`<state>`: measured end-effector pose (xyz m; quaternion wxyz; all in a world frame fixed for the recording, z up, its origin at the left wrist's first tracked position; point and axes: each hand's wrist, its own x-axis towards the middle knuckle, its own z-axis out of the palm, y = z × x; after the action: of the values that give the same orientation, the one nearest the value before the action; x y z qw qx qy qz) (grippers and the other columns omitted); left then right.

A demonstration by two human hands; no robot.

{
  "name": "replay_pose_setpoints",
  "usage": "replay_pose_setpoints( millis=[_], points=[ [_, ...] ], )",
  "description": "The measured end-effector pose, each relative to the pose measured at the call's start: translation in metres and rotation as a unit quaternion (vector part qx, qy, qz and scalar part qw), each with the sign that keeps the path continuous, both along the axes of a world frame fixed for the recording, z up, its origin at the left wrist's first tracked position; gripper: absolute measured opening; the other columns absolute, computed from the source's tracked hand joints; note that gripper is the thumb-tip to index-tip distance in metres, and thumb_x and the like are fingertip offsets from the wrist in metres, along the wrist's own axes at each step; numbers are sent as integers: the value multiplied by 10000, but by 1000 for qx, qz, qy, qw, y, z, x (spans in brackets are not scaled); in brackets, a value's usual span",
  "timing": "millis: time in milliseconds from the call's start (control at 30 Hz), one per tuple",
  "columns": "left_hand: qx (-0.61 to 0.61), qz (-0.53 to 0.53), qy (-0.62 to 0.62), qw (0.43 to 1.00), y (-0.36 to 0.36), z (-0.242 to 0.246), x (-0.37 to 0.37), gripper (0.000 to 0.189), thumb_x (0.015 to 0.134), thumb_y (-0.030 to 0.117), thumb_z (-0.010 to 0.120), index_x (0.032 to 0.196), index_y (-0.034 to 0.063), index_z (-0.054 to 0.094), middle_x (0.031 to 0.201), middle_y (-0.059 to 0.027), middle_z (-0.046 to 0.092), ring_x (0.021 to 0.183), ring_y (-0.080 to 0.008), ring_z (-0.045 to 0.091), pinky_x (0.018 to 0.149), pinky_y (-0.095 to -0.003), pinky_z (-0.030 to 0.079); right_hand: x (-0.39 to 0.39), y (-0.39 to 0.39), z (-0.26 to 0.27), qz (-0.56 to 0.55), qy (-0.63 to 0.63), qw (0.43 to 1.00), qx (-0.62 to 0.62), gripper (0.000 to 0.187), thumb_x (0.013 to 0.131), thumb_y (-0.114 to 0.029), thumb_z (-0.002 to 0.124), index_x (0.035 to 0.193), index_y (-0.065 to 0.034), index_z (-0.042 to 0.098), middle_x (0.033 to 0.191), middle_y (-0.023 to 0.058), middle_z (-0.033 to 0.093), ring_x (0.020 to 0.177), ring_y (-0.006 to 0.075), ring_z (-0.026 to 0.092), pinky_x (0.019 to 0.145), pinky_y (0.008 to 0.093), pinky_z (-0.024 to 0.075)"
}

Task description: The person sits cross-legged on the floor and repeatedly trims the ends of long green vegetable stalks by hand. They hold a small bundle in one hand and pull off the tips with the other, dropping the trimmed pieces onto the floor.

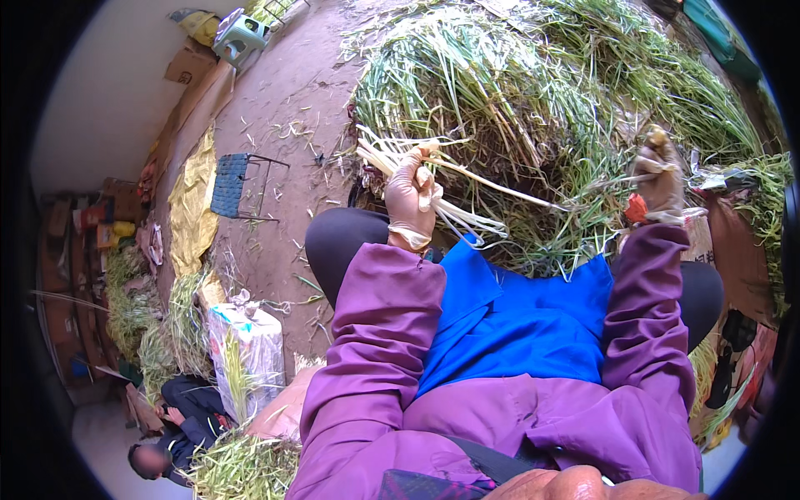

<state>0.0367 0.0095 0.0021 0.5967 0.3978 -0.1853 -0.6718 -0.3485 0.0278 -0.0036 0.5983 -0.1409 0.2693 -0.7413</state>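
My left hand [412,194], in a thin pale glove, is closed around a bundle of peeled whitish plant stalks [470,220] in front of my left knee. One long pale stalk [494,184] runs from that hand towards the right, over the heap. My right hand [660,172], gloved too, is raised at the right with its fingers curled; a thin stalk end [615,182] sticks out from it to the left. Something orange-red [636,207] shows by its palm. Below and beyond both hands lies a large heap of green leafy stalks with brown roots [462,94]. A blue cloth [519,331] covers my lap.
At the left stand a small woven-seat stool [230,186] and a green plastic stool [239,39]. A yellow sheet [192,203] lies by the wall. A wrapped white package [247,356] stands lower left, near a seated person [187,419] and another pile of stalks [247,465].
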Motion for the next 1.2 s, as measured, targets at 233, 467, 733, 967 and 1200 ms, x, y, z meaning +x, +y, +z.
replay_pose_setpoints(
  millis=[233, 467, 733, 967, 1200],
  points=[
    [-21, -97, -20, 995, 11, 3, -14, 222, 971, 200, 535, 1033, 32, 666, 535, 51, 422, 403, -46, 348, 392, -217, 294, 101, 14, 4, 251, 501, 827, 43, 257, 902, -268, 640, 1061, -73, 686, 994, 34, 687, 907, 126, 609, 842, 265, 471],
    [-35, -184, -102, 977, 29, 2, -37, 275, 980, 199, 507, 1057, -7, 672, 523, 25, 478, 397, -59, 431, 378, -200, 339, 175, 26, -4, 309, 344, 883, 83, 219, 891, -161, 655, 1040, -1, 650, 864, 55, 678, 767, 97, 625, 733, 250, 513],
    [-3, -168, -121, 978, 17, 9, -22, 366, 1000, 276, 445, 1125, -17, 626, 529, 29, 434, 401, -68, 352, 421, -235, 343, 69, 4, 3, 105, 192, 975, 26, 200, 927, -171, 610, 1024, 3, 619, 871, 83, 662, 750, 154, 637, 735, 320, 554],
    [-34, -138, 74, 987, 9, 29, 6, 389, 992, 310, 489, 1230, 16, 575, 502, 65, 394, 383, -103, 392, 467, -296, 441, -23, 9, -2, -68, 125, 990, -2, 205, 928, -183, 603, 1025, -3, 594, 811, 65, 625, 699, 156, 603, 661, 270, 522],
    [-85, -175, 121, 973, 7, 41, 25, 363, 1035, 216, 376, 1262, -22, 529, 476, 52, 411, 373, -68, 414, 458, -248, 389, -48, -3, -51, -38, 233, 966, 103, 156, 919, -158, 610, 992, -21, 628, 825, 61, 651, 671, 146, 600, 600, 262, 499]
  ],
)
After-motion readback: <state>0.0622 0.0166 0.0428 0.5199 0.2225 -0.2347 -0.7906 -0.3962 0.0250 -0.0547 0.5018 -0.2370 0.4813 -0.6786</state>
